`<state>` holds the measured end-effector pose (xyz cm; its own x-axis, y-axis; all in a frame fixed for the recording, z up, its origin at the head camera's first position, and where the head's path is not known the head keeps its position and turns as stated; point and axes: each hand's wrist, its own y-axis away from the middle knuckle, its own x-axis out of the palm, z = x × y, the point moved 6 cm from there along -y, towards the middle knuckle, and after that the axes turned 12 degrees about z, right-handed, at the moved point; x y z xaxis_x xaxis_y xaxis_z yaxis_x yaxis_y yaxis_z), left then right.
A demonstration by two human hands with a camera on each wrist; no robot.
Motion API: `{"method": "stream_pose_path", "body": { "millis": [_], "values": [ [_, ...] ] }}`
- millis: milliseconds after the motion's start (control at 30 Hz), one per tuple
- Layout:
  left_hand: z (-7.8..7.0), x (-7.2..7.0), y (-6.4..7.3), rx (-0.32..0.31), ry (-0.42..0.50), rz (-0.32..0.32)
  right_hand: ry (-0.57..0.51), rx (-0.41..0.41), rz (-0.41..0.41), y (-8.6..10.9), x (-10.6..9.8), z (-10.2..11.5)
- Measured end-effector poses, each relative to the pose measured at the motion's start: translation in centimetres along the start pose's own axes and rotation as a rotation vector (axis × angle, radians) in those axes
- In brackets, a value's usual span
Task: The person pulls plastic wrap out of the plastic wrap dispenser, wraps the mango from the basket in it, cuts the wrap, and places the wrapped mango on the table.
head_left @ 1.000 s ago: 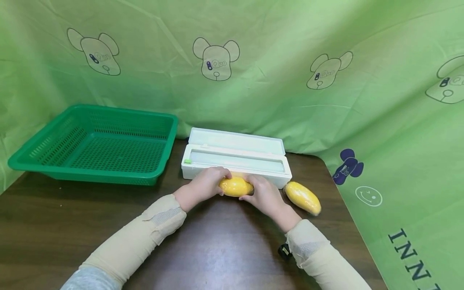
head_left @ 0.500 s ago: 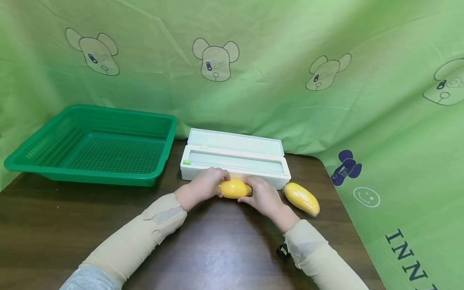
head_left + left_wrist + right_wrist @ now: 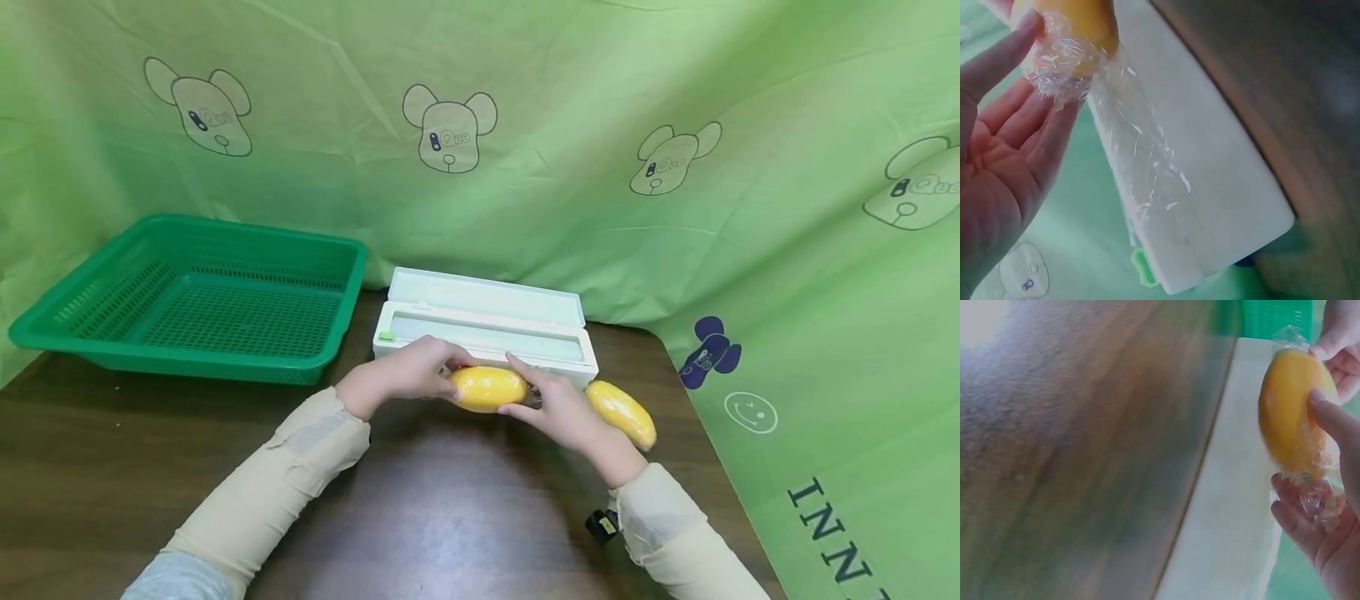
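Both hands hold a yellow mango [image 3: 489,389] in front of the white cling film dispenser [image 3: 480,329], whose lid stands raised. My left hand [image 3: 412,369] pinches the mango's left end, its thumb on bunched film [image 3: 1063,59]. A loose tail of film [image 3: 1141,131] hangs from that end across the dispenser's front in the left wrist view. My right hand [image 3: 562,408] grips the other end: the thumb lies on the fruit, the fingers around crumpled film [image 3: 1316,500]. A second wrapped mango [image 3: 621,414] lies on the table beside the right hand.
A green plastic basket [image 3: 330,358] stands at the back left, holding nothing visible. The brown wooden table [image 3: 442,517] ends at a green curtain [image 3: 540,217] behind and to the right. A small green slider [image 3: 386,336] sits on the dispenser's left end.
The mango has come slightly nearer and turned in the hands. The left hand has shifted left to its end; the right fingers have spread and drawn back to the right end.
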<state>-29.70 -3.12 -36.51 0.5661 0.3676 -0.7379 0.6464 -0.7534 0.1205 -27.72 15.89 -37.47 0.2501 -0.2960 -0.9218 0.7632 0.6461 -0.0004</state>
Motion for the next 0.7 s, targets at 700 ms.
{"method": "stream_pose_path", "body": {
  "millis": [700],
  "values": [
    [-1.9, -0.5, 1.0, -0.062, -0.187, -0.299, 0.495, -0.109, -0.272, -1.6, 0.2, 3.3]
  ]
}}
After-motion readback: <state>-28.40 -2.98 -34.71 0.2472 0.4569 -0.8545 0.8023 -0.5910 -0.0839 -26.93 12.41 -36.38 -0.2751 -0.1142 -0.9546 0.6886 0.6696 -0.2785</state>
